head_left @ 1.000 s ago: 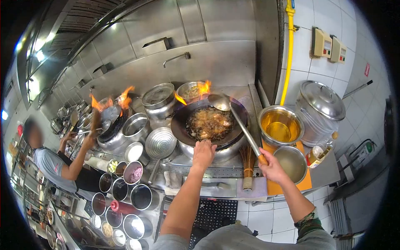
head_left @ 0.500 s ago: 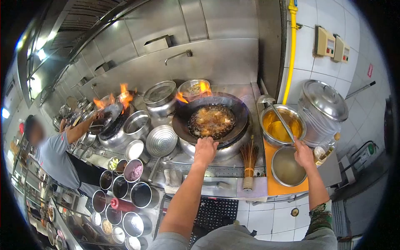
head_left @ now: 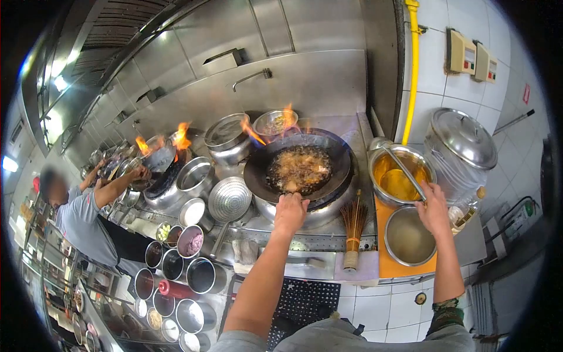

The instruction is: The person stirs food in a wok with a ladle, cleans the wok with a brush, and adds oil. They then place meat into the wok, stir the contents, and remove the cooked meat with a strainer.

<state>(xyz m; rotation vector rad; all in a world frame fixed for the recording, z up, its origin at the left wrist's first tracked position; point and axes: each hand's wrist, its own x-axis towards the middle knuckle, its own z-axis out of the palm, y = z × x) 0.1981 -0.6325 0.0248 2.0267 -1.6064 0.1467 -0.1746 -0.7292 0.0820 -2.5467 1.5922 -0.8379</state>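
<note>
Moved since the earlier frames: ladle (head_left: 404, 170), once over the wok (head_left: 299, 170), now lies across the oil basin (head_left: 402, 176), bowl end at the far rim.

Item 1, wok: black, on the burner, holding browned pieces in bubbling oil; flames lick up behind its far rim. Left hand (head_left: 290, 212) is clenched around the near edge, as it was a second ago.

Item 2, ladle: long steel handle, gripped at its near end by the right hand (head_left: 434, 206), fingers wrapped round it.

Item 3, oil basin: steel, holding amber liquid, just right of the wok, on an orange mat (head_left: 384, 264).

Item 4, empty steel bowl (head_left: 409, 236), on the same mat, near side of the basin.

Item 5, bamboo brush (head_left: 353, 229), upright between wok and mat.

Item 6, lidded stockpot (head_left: 463, 149), far right.

Item 7, perforated strainer (head_left: 229, 199), left of the wok.

Item 8, a co-worker (head_left: 82, 217) at the next flaming burner, left.

Progress, judged: frying is well under way, food already coloured and not yet lifted out.
</note>
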